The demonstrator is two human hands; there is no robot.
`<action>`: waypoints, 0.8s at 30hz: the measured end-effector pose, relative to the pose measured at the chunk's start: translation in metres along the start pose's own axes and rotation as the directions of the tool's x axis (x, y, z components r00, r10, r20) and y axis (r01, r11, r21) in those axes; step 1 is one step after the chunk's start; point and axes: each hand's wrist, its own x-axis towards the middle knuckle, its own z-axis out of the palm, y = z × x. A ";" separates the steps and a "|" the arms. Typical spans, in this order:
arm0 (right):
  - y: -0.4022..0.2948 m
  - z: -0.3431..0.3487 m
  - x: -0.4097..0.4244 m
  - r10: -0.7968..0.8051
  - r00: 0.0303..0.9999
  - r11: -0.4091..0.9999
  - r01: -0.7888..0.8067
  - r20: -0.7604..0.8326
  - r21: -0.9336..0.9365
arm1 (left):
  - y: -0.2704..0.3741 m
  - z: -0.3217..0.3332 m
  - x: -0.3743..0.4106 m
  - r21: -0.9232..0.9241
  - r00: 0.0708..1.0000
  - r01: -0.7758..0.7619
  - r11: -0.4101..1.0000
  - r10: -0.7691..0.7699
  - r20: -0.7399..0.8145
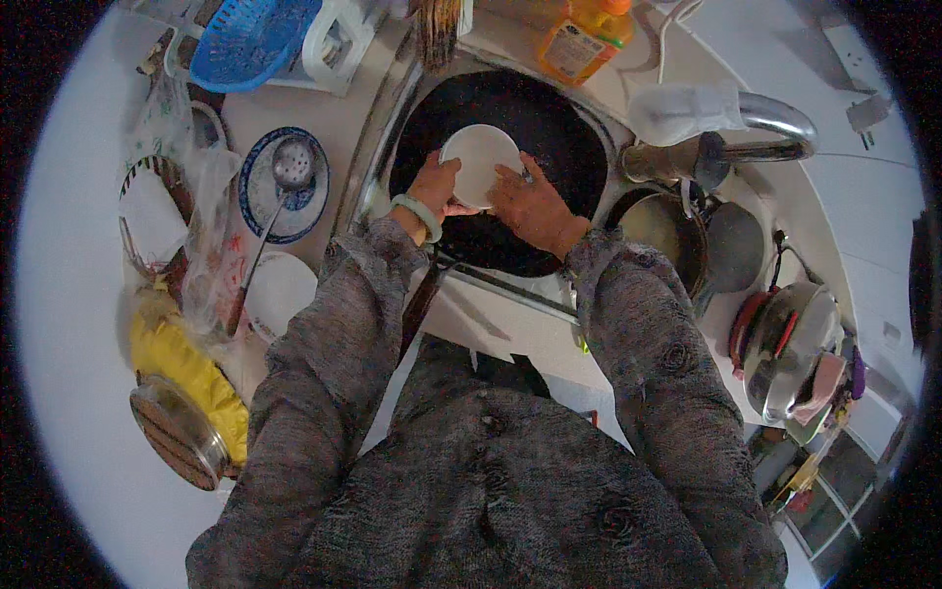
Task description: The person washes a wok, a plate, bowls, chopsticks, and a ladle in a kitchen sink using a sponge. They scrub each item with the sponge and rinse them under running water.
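Both hands hold a small white bowl [482, 162] above a large black wok [456, 99] that rests in the sink. On the bowl's left rim is my left hand [436, 184], with a pale bangle [419, 213] around its wrist. My right hand [536, 195] grips the right side, its fingers bent over the rim and into the bowl. The wok's dark handle [421, 302] points toward me past the sink's front edge. What lies under the bowl inside the wok is hidden.
Left of the sink, a slotted spoon [294, 166] lies across a blue-rimmed plate [250, 195], near a white plate [283, 291]. To the right are a faucet [773, 121], a pan [655, 235] and a glass lid [795, 346]. An orange detergent bottle [585, 44] stands behind.
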 end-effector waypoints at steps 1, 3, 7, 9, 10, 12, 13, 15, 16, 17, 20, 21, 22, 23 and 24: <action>-0.003 -0.001 0.004 0.065 0.997 0.997 -0.064 0.029 -0.037 | 0.001 0.003 0.002 -0.003 1.000 0.001 1.000 -0.001 -0.007; -0.020 0.005 0.018 0.231 0.973 0.971 -0.231 0.006 0.054 | 0.004 0.006 0.005 -0.009 1.000 0.002 1.000 -0.002 -0.027; -0.076 0.024 0.050 0.548 0.816 0.775 -0.415 -0.181 0.477 | -0.035 -0.023 0.049 0.254 0.981 -0.189 0.948 0.170 0.096; -0.075 0.027 0.046 0.520 0.819 0.808 -0.380 -0.243 0.450 | -0.027 -0.015 0.030 0.037 0.988 -0.133 0.990 0.129 0.083; -0.064 0.031 0.036 0.429 0.870 0.876 -0.336 -0.241 0.346 | -0.024 -0.014 0.026 -0.017 0.995 -0.095 0.995 0.096 0.025; -0.035 0.024 0.010 0.192 0.969 0.981 -0.182 -0.158 0.074 | -0.003 -0.009 0.009 0.101 0.995 -0.096 0.990 0.093 0.040; -0.021 0.012 0.003 0.106 0.984 0.994 -0.106 -0.145 0.004 | 0.003 -0.009 -0.004 0.158 0.996 -0.091 0.983 0.085 0.039; 0.002 -0.008 0.002 -0.060 0.992 0.989 0.044 -0.110 -0.140 | 0.006 -0.011 -0.003 0.025 0.994 -0.044 0.999 0.041 0.104; -0.001 -0.009 0.003 -0.017 0.998 0.992 0.009 -0.061 -0.127 | 0.010 -0.005 -0.005 0.015 0.997 -0.019 1.000 0.018 0.071; -0.007 -0.009 0.005 0.026 1.000 0.993 -0.028 -0.012 -0.115 | 0.014 -0.002 -0.007 0.005 0.999 0.005 1.000 -0.005 0.039; -0.043 0.014 0.028 0.279 0.947 0.958 -0.263 -0.161 0.115 | -0.014 -0.011 0.012 -0.051 0.990 -0.132 0.990 0.134 0.037; -0.057 0.023 0.036 0.396 0.888 0.909 -0.343 -0.235 0.235 | -0.020 -0.011 0.017 -0.006 0.989 -0.151 0.989 0.151 0.000; -0.071 0.018 0.044 0.513 0.851 0.825 -0.453 -0.114 0.338 | -0.026 -0.012 0.020 0.039 0.984 -0.172 0.984 0.173 -0.043; -0.072 0.022 0.041 0.452 0.877 0.866 -0.387 -0.162 0.317 | -0.031 -0.014 0.023 0.084 0.976 -0.191 0.978 0.198 -0.086; -0.067 0.031 0.031 0.401 0.893 0.897 -0.338 -0.205 0.284 | -0.036 -0.017 0.024 0.245 0.948 -0.307 0.920 0.317 -0.002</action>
